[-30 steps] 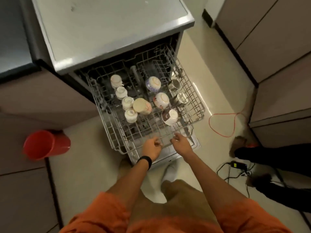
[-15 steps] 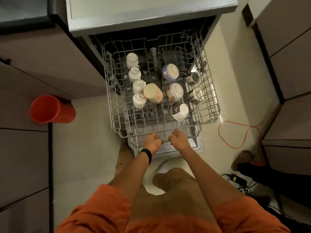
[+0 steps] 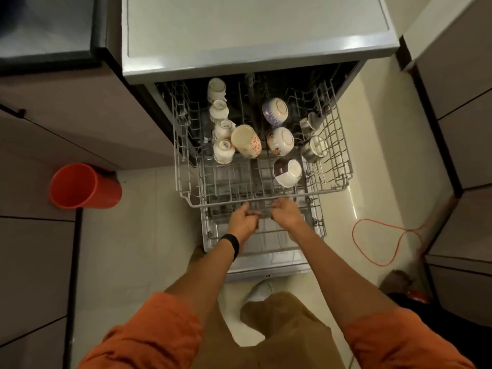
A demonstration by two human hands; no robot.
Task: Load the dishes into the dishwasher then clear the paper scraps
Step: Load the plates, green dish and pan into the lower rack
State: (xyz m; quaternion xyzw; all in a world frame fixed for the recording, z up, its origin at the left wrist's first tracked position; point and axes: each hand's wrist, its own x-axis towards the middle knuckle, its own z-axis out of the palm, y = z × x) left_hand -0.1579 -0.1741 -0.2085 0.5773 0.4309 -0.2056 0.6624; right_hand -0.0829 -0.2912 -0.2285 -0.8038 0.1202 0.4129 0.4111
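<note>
The dishwasher (image 3: 253,35) stands open with its upper rack (image 3: 184,193) pulled partway out. Upside down in that rack sit several small white cups (image 3: 223,151), a floral mug (image 3: 246,141), three bowls (image 3: 281,141) and two steel cups (image 3: 314,149). My left hand (image 3: 243,218) and my right hand (image 3: 286,213) are side by side at the middle of the rack's front bar, fingers curled on it. Under the hands the lower rack (image 3: 318,230) rests over the open door (image 3: 266,271). No paper scraps are in view.
A red bucket (image 3: 80,186) lies on its side on the floor to the left. At the right an orange cord (image 3: 383,243) loops across the tiles, near another person's foot (image 3: 396,282). Cabinets line both sides of the narrow floor.
The upper rack has slid further into the dishwasher with both hands on its front bar. My view has moved closer and more directly over the racks.
</note>
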